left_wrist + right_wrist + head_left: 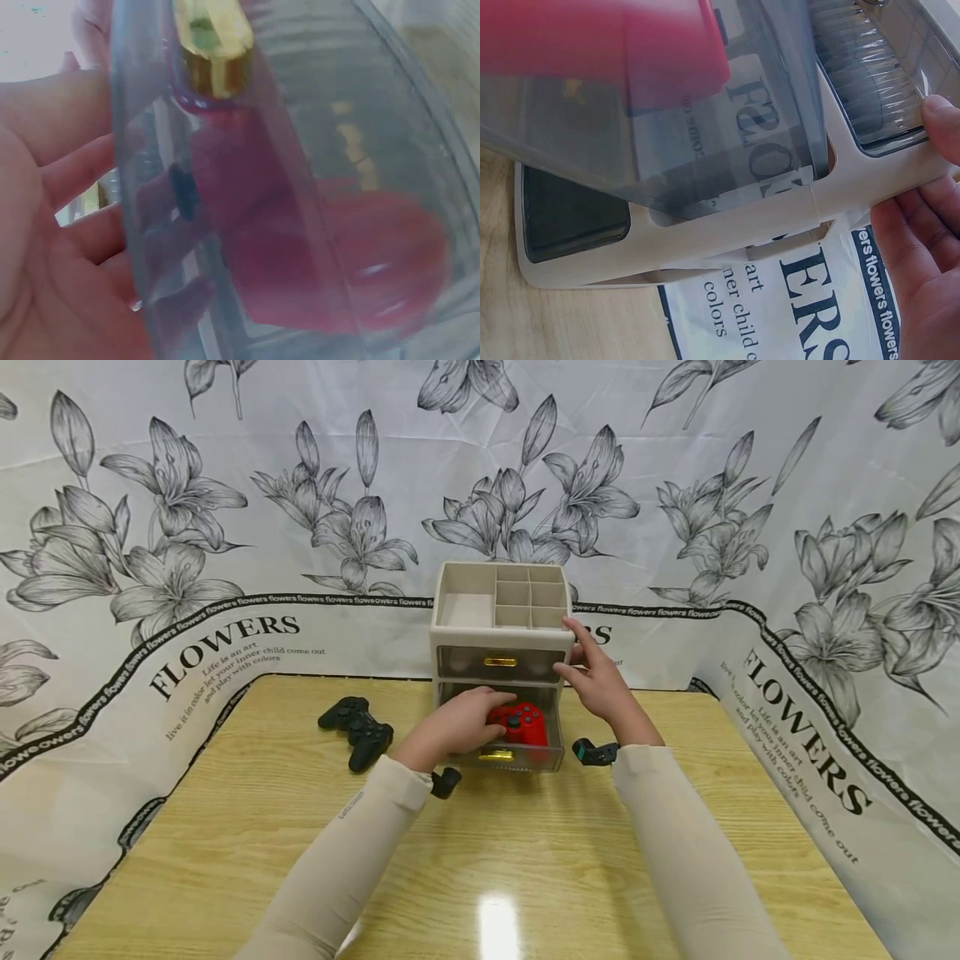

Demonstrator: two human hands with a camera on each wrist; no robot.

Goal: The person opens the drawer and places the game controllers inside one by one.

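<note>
The red controller (pixel 528 727) sits in the pulled-out drawer (pixel 547 761), the left hand (pixel 463 722) against it; whether it grips, I cannot tell. The right hand (pixel 597 683) pinches the organizer's (pixel 501 642) edge, probably steadying it.

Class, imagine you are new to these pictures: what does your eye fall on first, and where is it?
The red controller stands out first, bright inside the pulled-out clear drawer of the white organizer. The hands come next: the left at that drawer, the right holding the organizer's side. Behind, large flower drawings cover the pale cloth.
</note>
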